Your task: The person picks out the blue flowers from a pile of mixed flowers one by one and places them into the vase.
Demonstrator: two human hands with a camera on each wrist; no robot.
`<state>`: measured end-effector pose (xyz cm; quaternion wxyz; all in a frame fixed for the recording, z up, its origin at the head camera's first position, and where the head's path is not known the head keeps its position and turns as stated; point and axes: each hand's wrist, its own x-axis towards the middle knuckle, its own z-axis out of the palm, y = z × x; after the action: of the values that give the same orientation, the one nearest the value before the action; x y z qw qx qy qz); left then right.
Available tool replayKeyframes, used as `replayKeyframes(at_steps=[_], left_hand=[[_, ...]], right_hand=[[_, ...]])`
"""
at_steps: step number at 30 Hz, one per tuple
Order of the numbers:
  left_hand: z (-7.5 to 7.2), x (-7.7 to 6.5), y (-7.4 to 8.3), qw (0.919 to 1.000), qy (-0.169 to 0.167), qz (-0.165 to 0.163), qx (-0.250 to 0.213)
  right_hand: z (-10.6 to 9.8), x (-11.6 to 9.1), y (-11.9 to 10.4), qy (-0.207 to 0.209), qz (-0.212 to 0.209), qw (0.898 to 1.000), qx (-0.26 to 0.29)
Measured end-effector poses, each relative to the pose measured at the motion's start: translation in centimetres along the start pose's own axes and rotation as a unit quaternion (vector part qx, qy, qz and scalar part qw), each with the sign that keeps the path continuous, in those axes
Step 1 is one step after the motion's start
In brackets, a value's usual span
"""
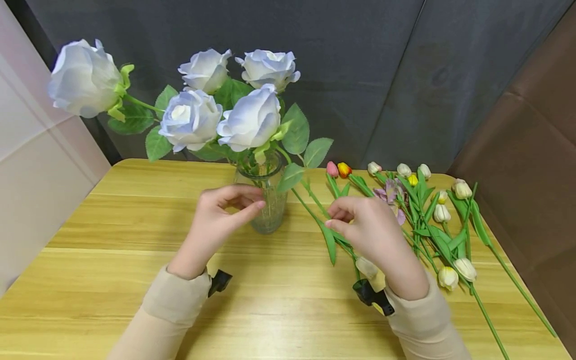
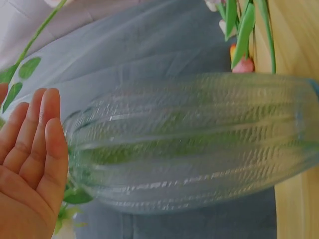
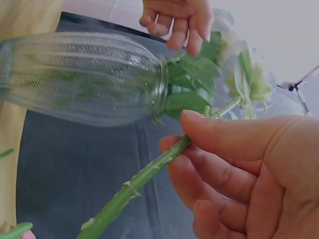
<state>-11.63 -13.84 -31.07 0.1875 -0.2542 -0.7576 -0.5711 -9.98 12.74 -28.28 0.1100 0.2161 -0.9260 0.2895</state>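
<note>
A pale blue-white artificial rose point(image 1: 250, 120) leans in front of the vase's mouth, its green stem slanting down to the right. My right hand point(image 1: 373, 230) pinches that stem point(image 3: 134, 184) between thumb and fingers, right of the vase. The ribbed clear glass vase point(image 1: 275, 210) stands upright on the table with other roses point(image 1: 191, 120) in it. My left hand point(image 1: 222, 212) is at the vase's left side with relaxed fingers and holds nothing; in the left wrist view its fingers point(image 2: 37, 134) lie beside the glass near the rim. Whether they touch it, I cannot tell.
Several artificial tulips point(image 1: 441, 214) in white, pink, yellow and orange lie spread over the right side of the wooden table point(image 1: 112, 280). A mauve flower point(image 1: 390, 192) lies among them. A dark cloth point(image 1: 342, 75) hangs behind the table.
</note>
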Motion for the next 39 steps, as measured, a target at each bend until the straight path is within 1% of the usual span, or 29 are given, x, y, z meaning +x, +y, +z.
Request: replayKeyframes(at_steps=[6,13,16,19,21,24,26,29,32,39], left_hand=[[1.0,-0.2,0.1,0.9985,-0.028,-0.045,-0.012],[2.1,-0.5,-0.1,0.9968,-0.030,-0.069,-0.028],[2.7,-0.6,-0.2,0.9940,-0.035,-0.088,-0.054],[3.2,-0.8,-0.2,0.9892,-0.046,-0.109,-0.087],[3.5,-0.9,-0.3,0.9869,-0.053,-0.116,-0.099],[3.9,-1.0,-0.4,0.9878,-0.057,-0.109,-0.096],[4.0,-1.0,-0.4,0.9901,-0.050,-0.097,-0.088],[4.1,-1.1,-0.4,0.9914,-0.039,-0.081,-0.095],[4.2,-1.1,-0.4,0.9917,-0.032,-0.072,-0.101],[4.2,-1.3,-0.3,0.9943,-0.020,-0.058,-0.087]], right_hand=[[1.0,0.2,-0.5,-0.001,-0.013,1.000,0.005],[1.8,0.2,-0.8,0.007,-0.036,0.999,-0.008],[2.1,0.2,-0.9,0.004,-0.045,0.999,-0.008],[2.3,0.3,-1.1,0.001,-0.047,0.999,-0.005],[2.4,0.3,-1.2,0.000,-0.050,0.999,-0.005],[2.7,0.3,-1.3,-0.001,-0.053,0.999,-0.007],[2.9,0.3,-1.4,-0.005,-0.052,0.999,-0.009],[3.1,0.3,-1.7,-0.010,-0.048,0.999,-0.008],[3.3,0.3,-1.8,-0.011,-0.045,0.999,-0.006],[3.9,0.4,-1.9,-0.002,-0.054,0.998,-0.011]])
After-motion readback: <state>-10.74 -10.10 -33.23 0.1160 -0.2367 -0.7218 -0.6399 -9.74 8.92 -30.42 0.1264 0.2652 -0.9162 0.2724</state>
